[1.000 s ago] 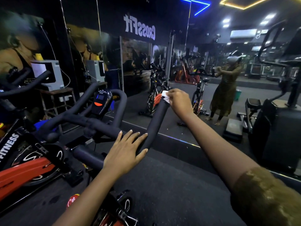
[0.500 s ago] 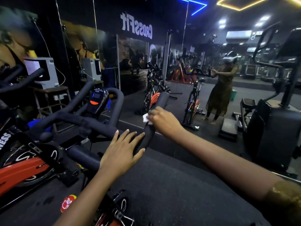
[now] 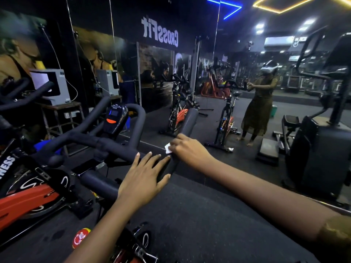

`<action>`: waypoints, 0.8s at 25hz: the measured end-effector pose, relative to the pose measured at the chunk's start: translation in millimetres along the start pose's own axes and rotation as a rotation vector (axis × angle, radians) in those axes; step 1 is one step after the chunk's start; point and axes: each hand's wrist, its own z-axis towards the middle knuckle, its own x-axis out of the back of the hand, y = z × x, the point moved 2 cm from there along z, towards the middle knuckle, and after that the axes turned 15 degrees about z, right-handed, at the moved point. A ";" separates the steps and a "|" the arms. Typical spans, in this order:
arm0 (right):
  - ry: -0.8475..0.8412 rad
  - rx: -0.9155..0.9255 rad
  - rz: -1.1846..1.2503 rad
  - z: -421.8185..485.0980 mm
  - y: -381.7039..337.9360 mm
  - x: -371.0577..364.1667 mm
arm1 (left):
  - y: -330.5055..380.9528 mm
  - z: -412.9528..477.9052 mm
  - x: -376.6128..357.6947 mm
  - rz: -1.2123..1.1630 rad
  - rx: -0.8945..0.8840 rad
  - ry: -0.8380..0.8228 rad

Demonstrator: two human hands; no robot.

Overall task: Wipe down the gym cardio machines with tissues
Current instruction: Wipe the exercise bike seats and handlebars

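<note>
Looks down from head height over the black handlebar (image 3: 89, 138) of a red spin bike (image 3: 28, 202). Pinches a small folded white tissue (image 3: 168, 148) against the bar's right-hand horn (image 3: 189, 120) with the curled fingers of the right hand (image 3: 190, 150), about halfway along the padded length. Has drawn that tissue back from the horn's far tip within the last second, down toward the body, and now nearly meets the left hand (image 3: 144, 179). Keeps the left hand flat on the bend of the bar, fingers straight and slightly spread, steadying, gripping nothing. Suggests one long pass over this horn almost done. Leaves, by the look of it, the stretch under the left palm, the other horn and the console (image 3: 115, 118) still to wipe.

Stands on dark rubber gym floor (image 3: 199, 224). Faces a wall mirror (image 3: 157, 76) with reversed "CrossFit" lettering (image 3: 159, 32), reflecting the person (image 3: 260, 109) in a headset beside more bikes. Has a tall black cardio machine (image 3: 326, 158) at the right, well apart from the bike, and a grey box-like unit (image 3: 55, 86) on a small tabletop (image 3: 62, 106) by the left wall. Dimly lit, with blue and yellow ceiling strips (image 3: 230, 10).
</note>
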 end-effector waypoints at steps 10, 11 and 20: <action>0.792 -0.509 0.445 -10.7 76.8 -11.2 | -1.2 0.3 4.1 -0.010 0.033 -0.059; 0.871 -0.562 0.515 -14.4 66.2 -22.7 | -1.4 0.8 4.2 -0.006 0.037 -0.062; 1.017 -0.709 0.895 -71.6 -52.4 -75.2 | -1.5 0.7 2.4 0.005 0.034 -0.096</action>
